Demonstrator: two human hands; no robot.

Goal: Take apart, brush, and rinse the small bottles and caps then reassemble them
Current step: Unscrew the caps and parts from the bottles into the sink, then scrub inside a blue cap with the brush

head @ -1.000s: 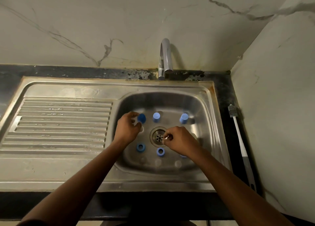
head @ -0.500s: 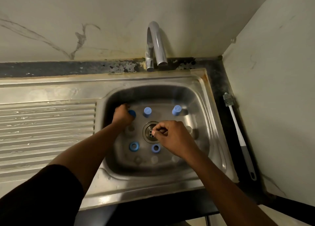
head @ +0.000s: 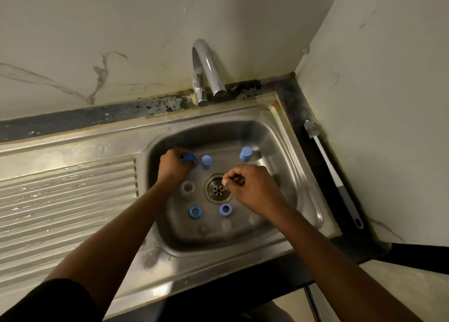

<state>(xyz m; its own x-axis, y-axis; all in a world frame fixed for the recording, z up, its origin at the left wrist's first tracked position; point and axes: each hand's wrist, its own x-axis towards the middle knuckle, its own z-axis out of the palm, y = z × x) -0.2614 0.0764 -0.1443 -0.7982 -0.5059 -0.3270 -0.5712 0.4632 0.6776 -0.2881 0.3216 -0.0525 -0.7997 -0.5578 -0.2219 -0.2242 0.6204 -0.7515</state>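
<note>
Small blue-capped bottle (head: 189, 157), ten o'clock of the drain (head: 218, 189), grasped by the left hand (head: 173, 168) for uncapping; right hand (head: 252, 188) curled, I can't tell round what, so I'd twist next.

blue caps (head: 206, 162) standing in sink (head: 267, 137)

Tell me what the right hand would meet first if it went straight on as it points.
Likely the upright blue cap just past the drain: the right hand points up-left at it. Depth is unclear, so it might pass above.
</note>
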